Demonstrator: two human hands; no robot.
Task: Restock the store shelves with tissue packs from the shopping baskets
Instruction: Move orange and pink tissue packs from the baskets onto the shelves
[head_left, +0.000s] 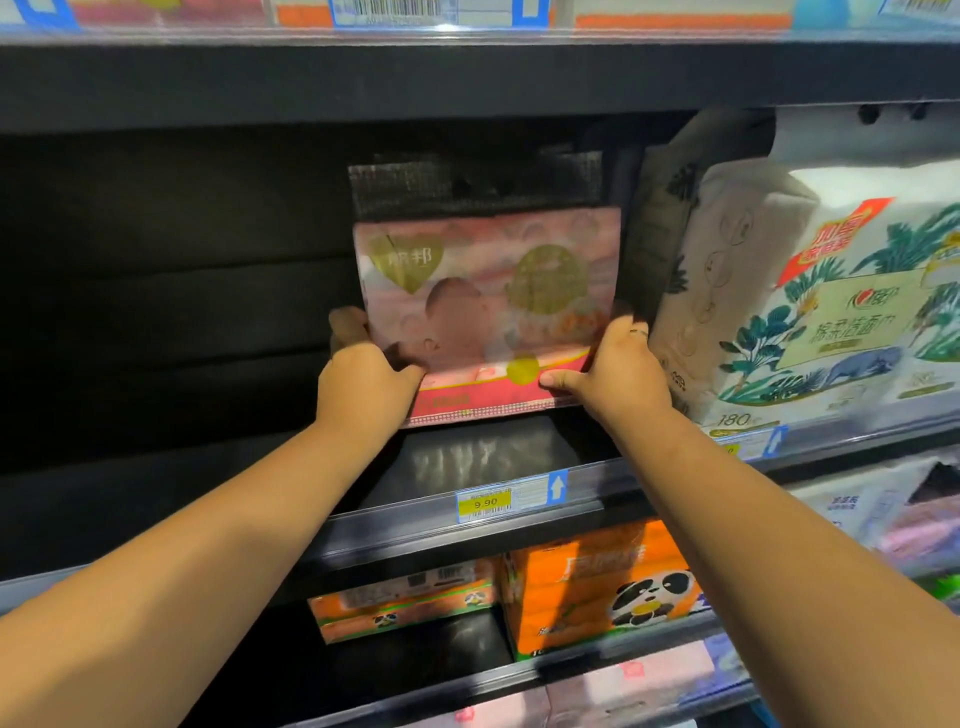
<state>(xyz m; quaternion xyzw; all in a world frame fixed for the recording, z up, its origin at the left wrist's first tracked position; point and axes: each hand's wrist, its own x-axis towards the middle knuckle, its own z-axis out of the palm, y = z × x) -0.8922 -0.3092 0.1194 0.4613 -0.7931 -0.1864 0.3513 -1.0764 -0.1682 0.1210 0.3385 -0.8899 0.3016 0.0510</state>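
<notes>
On the dark middle shelf (467, 457), the left hand (363, 384) grips the lower left corner of the pink tissue pack (488, 291) with its thumb on the front and fingers up the side, keeping it upright and face outward, probably so shoppers can read it. The right hand (618, 369) clamps the lower right corner likewise, steadying the pack just beside the white palm-print pack (810, 312) — whether its base touches the shelf, I cannot tell
</notes>
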